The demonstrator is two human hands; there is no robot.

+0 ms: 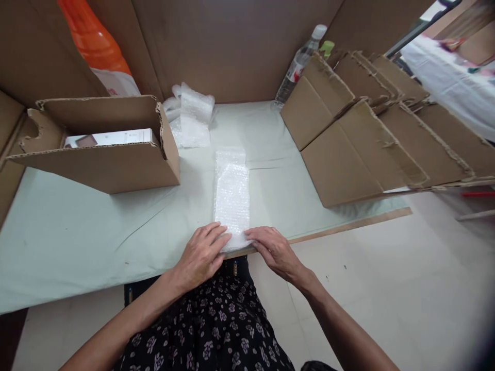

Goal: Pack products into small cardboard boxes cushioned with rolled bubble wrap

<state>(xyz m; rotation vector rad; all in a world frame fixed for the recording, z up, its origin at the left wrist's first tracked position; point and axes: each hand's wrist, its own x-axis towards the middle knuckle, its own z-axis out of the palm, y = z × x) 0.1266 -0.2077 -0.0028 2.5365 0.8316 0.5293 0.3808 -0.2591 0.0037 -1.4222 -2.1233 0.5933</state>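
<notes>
At the lower middle of the frame, both hands rest on the near end of a bubble-wrap strip (231, 196) that lies lengthwise on the counter (77, 237), running from the counter's front edge up toward the middle of the picture. The left hand (203, 253) lies flat with its fingers spread and pressed down on the strip's near left corner; its grip is open, pinching nothing. The right hand (273, 250) lies just beside it on the strip's near right corner, fingers stretched out together and pointing left, palm down, also flat and not closed around anything. The two hands' fingertips are near each other but apart, with a bit of wrap showing between them.

The counter is covered with a pale green sheet. Left of the strip, in the upper left of the frame, an open cardboard box (112, 154) lies on its side with a white flat box (112, 137) showing inside it. Above the strip, at the upper middle, a loose pile of bubble wrap (191, 116) sits against the brown cardboard wall (232, 46). Right of the strip, a row of folded cardboard boxes (363, 139) leans one against another, and a clear water bottle (299, 62) stands behind them at the upper right. An orange bag (93, 36) shows at the top left. At the bottom of the frame a dark flowered garment (216, 330) covers the person's lap
</notes>
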